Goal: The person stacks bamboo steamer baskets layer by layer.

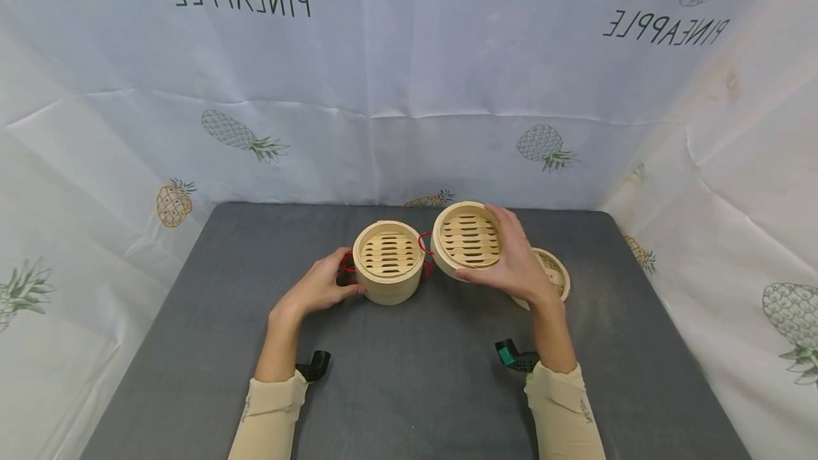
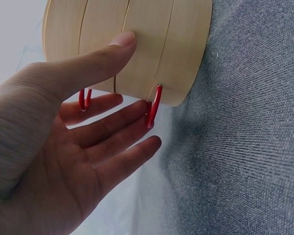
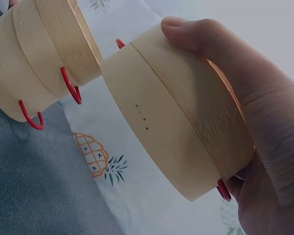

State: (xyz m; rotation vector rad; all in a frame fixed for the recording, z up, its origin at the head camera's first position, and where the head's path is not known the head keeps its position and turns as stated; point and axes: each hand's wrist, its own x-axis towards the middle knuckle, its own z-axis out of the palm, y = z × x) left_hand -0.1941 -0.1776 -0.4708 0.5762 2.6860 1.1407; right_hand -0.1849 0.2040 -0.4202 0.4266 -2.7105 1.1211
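Observation:
In the head view a stack of bamboo steamer baskets [image 1: 388,289] with red side handles stands on the table. My left hand [image 1: 319,281] holds its left side, the thumb [image 2: 105,56] against the wall and the fingers by the red handles. Raised to the right of the stack is another bamboo steamer basket [image 1: 469,236], tilted so its slatted inside faces the camera. My right hand [image 1: 514,261] grips this one by its right side, thumb on the wall in the right wrist view. Partly hidden behind the right hand and forearm, a round bamboo lid [image 1: 554,272] lies on the table.
The dark grey table [image 1: 409,389] meets a white pineapple-print curtain [image 1: 396,155] along its back edge. More of the same cloth hangs on both sides. Black wrist mounts [image 1: 314,366] sit at both forearms, by the cream sleeves.

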